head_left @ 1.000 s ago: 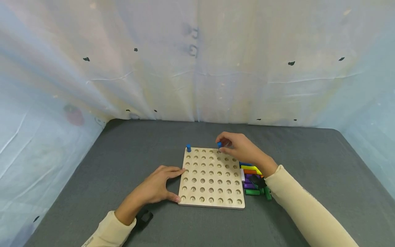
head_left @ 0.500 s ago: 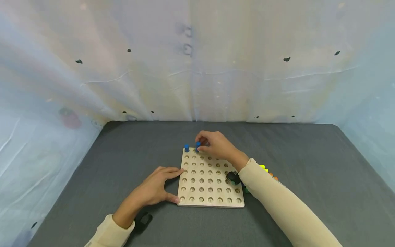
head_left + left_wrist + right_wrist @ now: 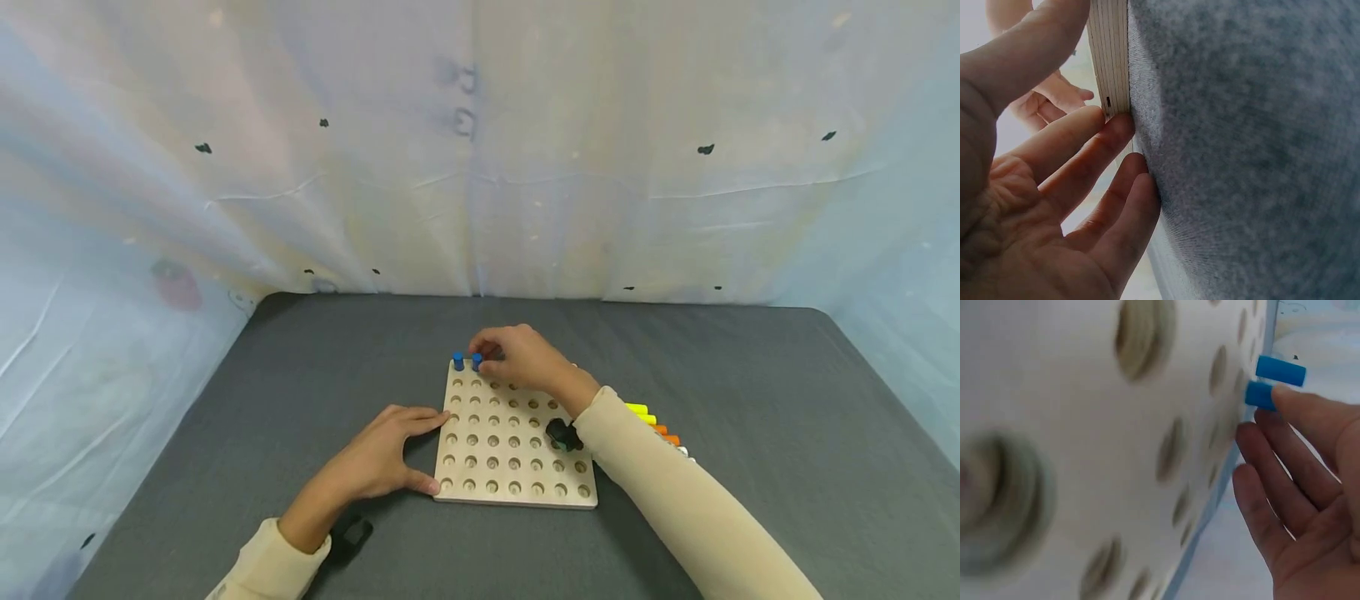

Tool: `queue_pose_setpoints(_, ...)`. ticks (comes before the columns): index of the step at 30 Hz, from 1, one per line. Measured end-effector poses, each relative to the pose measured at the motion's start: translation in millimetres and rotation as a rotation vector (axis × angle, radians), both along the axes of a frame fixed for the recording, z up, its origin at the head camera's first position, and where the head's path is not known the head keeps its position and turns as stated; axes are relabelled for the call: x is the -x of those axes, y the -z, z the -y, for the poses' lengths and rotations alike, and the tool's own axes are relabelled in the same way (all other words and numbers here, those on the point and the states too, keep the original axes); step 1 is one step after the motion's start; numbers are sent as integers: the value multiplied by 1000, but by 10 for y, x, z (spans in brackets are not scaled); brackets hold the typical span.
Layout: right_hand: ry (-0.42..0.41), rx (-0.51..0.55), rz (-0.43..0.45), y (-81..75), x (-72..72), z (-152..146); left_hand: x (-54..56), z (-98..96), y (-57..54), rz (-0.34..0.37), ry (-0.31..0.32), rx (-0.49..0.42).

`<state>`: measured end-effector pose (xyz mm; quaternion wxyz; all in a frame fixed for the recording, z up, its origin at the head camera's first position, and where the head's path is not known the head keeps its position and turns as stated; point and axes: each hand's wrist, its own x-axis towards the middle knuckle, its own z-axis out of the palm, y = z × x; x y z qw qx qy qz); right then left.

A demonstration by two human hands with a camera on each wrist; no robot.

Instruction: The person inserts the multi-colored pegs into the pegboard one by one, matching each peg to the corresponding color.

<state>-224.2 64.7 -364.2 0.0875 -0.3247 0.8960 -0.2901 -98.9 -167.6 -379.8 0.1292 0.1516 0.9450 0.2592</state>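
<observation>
A light wooden pegboard (image 3: 502, 431) with rows of round holes lies on the grey table. In its far left corner hole stands a blue peg (image 3: 458, 362). Just right of that, my right hand (image 3: 528, 360) pinches a second blue peg (image 3: 477, 362) between thumb and fingers, upright at the neighbouring hole of the far row. Both pegs show side by side in the right wrist view, the held blue peg (image 3: 1259, 394) under the thumb. My left hand (image 3: 378, 454) rests against the board's left edge; in the left wrist view its fingertips (image 3: 1121, 127) touch the layered board side (image 3: 1109, 59).
Yellow pegs (image 3: 637, 409) and orange pegs (image 3: 666, 435) lie right of the board, partly hidden by the right sleeve (image 3: 660, 475). A black wrist camera (image 3: 561, 435) hangs over the board. A pale curtain (image 3: 555, 233) closes off the grey table's (image 3: 337, 358) far edge.
My right hand has carried its blue peg leftward along the far row to beside the corner peg, then slightly down onto the hole. The left hand has kept its place at the board.
</observation>
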Motion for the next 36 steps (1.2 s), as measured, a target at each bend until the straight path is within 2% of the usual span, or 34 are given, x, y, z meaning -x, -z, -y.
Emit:
queue_pose_setpoints(6, -5, -18, -27, -83, -42, -352, 13, -35, -19, 1, -1, 8)
queue_pose_setpoints(13, 48, -90, 45, -159, -129, -904, 14, -55, -28, 6, -12, 22)
queue_pose_setpoints(19, 40, -169, 63, -115, -148, -1271, 11, -53, -21, 3, 1, 12)
queue_pose_setpoints(26, 39, -209, 62, -52, -163, -1428, 9, -58, -44, 15, -3, 21)
queue_pose_setpoints(36, 48, -252, 53, 51, -121, -1449, 5, -62, -41, 30, -14, 26)
